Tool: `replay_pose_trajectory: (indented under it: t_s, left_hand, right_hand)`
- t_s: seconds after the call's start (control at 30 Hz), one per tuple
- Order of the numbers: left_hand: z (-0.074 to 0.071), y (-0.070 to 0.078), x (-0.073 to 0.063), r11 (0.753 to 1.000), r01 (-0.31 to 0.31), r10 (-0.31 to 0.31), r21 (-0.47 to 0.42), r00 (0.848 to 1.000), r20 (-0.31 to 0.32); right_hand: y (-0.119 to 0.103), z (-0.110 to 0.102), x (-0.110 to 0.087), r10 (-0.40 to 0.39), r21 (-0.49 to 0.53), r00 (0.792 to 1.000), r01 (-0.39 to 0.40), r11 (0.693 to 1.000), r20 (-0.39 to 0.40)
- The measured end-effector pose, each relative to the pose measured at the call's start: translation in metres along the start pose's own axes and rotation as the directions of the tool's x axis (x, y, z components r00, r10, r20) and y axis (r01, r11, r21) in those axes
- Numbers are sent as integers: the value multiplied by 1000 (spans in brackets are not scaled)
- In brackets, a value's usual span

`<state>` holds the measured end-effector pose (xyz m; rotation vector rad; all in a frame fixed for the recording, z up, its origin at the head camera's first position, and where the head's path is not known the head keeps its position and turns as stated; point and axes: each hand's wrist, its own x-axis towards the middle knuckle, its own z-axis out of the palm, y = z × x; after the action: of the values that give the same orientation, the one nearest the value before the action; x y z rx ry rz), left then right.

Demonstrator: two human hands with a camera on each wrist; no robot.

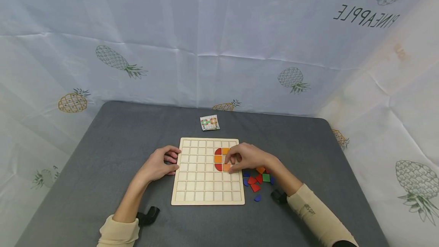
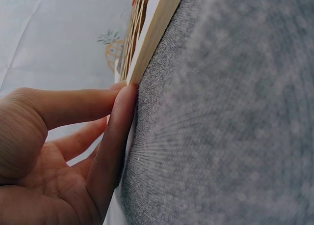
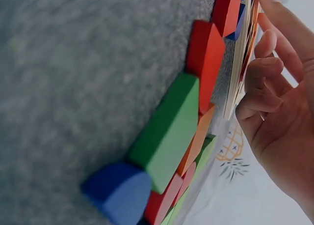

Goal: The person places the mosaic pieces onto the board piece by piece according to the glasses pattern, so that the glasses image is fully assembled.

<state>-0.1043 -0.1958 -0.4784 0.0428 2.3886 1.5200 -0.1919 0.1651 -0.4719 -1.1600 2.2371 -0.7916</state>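
My left hand (image 1: 159, 164) is at the left edge of a pale wooden grid board (image 1: 195, 186); in the left wrist view its thumb and a finger pinch the board's edge (image 2: 147, 43). Over the board's right side, my right hand (image 1: 249, 155) has its thumb and index fingertip at an orange square (image 1: 226, 167), pinching it. Next to this square lies a red quarter-round piece (image 1: 218, 167). Above are an orange square (image 1: 217, 159), a red quarter-round piece (image 1: 218, 151) and another orange square (image 1: 225, 151). The hand hides the cells to the right.
Loose pieces lie right of the board, partly under the right forearm: a green square (image 1: 266, 177), several red pieces (image 1: 255, 187), blue ones (image 1: 257, 198) and an orange one (image 1: 260, 170). A small pattern card (image 1: 209, 122) lies beyond the board on the grey table (image 1: 137, 125).
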Motion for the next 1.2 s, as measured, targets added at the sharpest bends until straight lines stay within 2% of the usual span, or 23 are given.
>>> replay_pose_trajectory:
  t_s: [0.33, 0.5, 0.63, 0.83, 1.0, 1.2]
  left_hand:
    - [1, 0, 0, 1000, -9, 9, -3, 1000, 0]
    - [2, 0, 0, 1000, -1, 1, 0, 1000, -4]
    - [3, 0, 1, 1000, 5, -5, -4, 1000, -7]
    - [2, 1, 1, 1000, 4, -4, 2, 1000, -8]
    - [3, 1, 1, 1000, 6, -6, 0, 1000, -9]
    - [3, 0, 0, 1000, 13, -13, -2, 1000, -5]
  right_hand:
    - [6, 1, -11, -9, 12, 1000, 10, 1000, -28]
    - [6, -3, -25, -18, 36, 997, 21, 999, -74]
    - [9, -6, -41, 17, 53, 996, -13, 999, -88]
    - [14, -7, -66, 83, 83, 994, -77, 994, -73]
    - [18, -3, -83, 86, 94, 995, -82, 992, -42]
    - [18, 0, -93, 74, 80, 997, -72, 994, -25]
